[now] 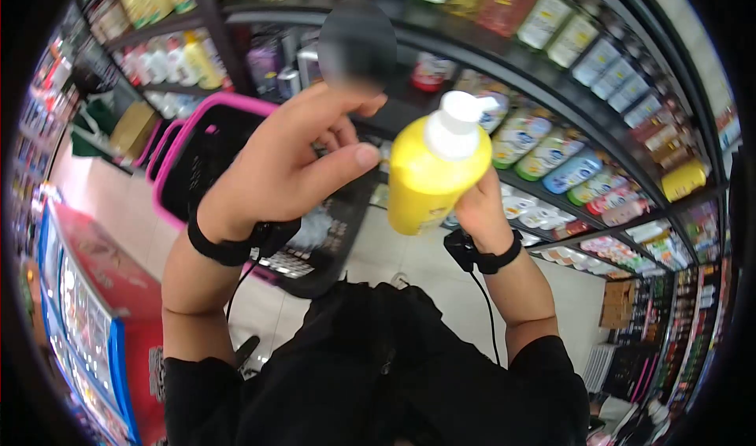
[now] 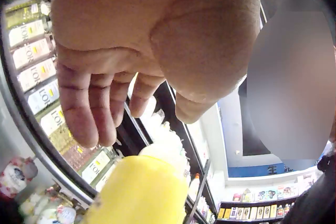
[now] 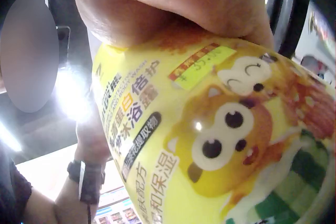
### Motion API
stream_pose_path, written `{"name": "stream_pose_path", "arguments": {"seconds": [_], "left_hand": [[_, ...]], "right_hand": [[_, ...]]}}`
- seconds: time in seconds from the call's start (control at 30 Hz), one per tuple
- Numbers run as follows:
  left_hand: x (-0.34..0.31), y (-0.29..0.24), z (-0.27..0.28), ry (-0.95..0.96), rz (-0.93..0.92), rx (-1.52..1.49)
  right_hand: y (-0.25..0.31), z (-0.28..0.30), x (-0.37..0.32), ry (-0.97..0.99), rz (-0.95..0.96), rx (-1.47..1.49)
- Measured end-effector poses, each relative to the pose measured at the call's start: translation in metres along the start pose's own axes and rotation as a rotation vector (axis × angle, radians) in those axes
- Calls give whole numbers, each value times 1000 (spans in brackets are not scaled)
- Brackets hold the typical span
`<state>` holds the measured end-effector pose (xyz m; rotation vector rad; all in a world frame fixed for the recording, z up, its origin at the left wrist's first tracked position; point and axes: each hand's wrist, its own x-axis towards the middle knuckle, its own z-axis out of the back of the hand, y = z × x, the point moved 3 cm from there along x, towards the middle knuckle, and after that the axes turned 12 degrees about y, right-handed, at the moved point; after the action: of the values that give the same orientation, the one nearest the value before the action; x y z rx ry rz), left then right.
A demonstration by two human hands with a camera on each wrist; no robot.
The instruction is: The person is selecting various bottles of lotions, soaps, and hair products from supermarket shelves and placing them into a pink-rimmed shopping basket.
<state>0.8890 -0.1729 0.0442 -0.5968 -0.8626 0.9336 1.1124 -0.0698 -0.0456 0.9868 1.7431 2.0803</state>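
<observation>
My right hand (image 1: 482,209) grips a yellow pump bottle of body wash (image 1: 417,182) from its right side, holding it in front of the shelves. The bottle has a white pump top (image 1: 455,127). In the right wrist view, cartoon animals and a price sticker (image 3: 203,66) show on its label, with the palm against its upper part. To the left of the bottle, my left hand (image 1: 287,158) hangs in the air, fingers relaxed and holding nothing. The left wrist view shows its palm (image 2: 157,35) above the bottle.
Below my left arm is a black shopping basket with a pink rim (image 1: 161,198); whitish, see-through packaging (image 1: 315,229) lies in it. Dark shelves (image 1: 504,48) packed with bottles curve around the front and right. A blue-edged display freezer (image 1: 118,367) stands at the left.
</observation>
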Motion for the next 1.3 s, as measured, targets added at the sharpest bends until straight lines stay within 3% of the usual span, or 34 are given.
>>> {"name": "stream_pose_path", "arguments": {"seconds": [0.13, 0.2, 0.3, 0.37, 0.47, 0.73, 0.9, 1.03, 1.13, 1.3], "left_hand": [[-53, 16, 48, 127, 192, 123], [-74, 29, 63, 175, 334, 201], [-100, 55, 69, 63, 398, 254], [-111, 70, 70, 38, 435, 294], [-120, 94, 68, 171, 473, 438], [-134, 139, 35, 381, 356, 460], [-136, 156, 14, 512, 320, 564], [-140, 192, 0, 689, 397, 601], [-150, 225, -12, 837, 415, 628], [-172, 282, -32, 977, 395, 663]], "right_hand": [[-56, -95, 49, 48, 24, -53], [-78, -126, 58, 21, -69, -219], [-108, -158, 61, 38, -86, -312], [-126, -169, 60, 80, -145, -353], [-135, -176, 56, 204, -298, -337], [-157, -180, 28, 283, -415, -314], [-160, -177, 23, 389, -541, -486], [-139, -167, 4, 195, -420, -509], [-114, -153, -18, 34, -227, -442], [-91, -124, -97, -274, -436, -256]]}}
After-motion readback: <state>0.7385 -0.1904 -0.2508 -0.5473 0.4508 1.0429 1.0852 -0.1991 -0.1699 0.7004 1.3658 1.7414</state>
